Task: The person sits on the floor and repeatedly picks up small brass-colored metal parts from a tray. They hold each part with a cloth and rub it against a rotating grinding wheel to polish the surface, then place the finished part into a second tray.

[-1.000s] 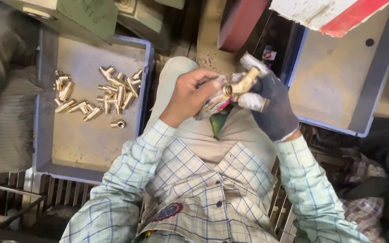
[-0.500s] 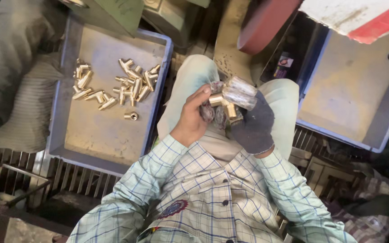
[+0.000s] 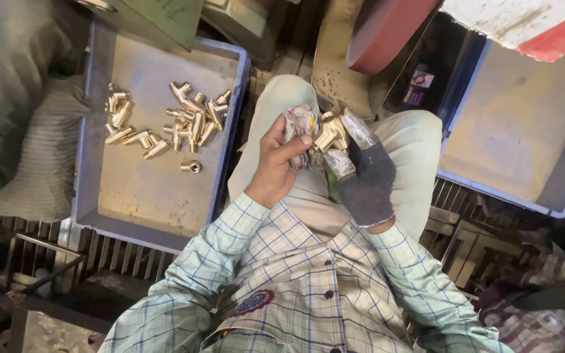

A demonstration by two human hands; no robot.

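Observation:
My left hand (image 3: 276, 171), bare, holds a crumpled cloth (image 3: 299, 125) against a brass pipe fitting (image 3: 330, 133) above my lap. My right hand (image 3: 369, 180) wears a dark knitted glove with taped fingertips and grips the same fitting from the right. Both hands meet over my knees in beige trousers. A blue tray (image 3: 138, 202) to my left carries several more brass fittings (image 3: 184, 121) in a loose heap near its far end.
A second blue tray (image 3: 518, 140) sits to my right. A reddish round wheel (image 3: 380, 36) stands ahead of my knees beside green machine parts (image 3: 158, 16). A metal grating (image 3: 119, 258) runs under the left tray. Grey fabric (image 3: 14, 131) lies at far left.
My hands have shifted with the fitting, which now shows its brass T-shape between them. The left hand has brought the cloth up against it.

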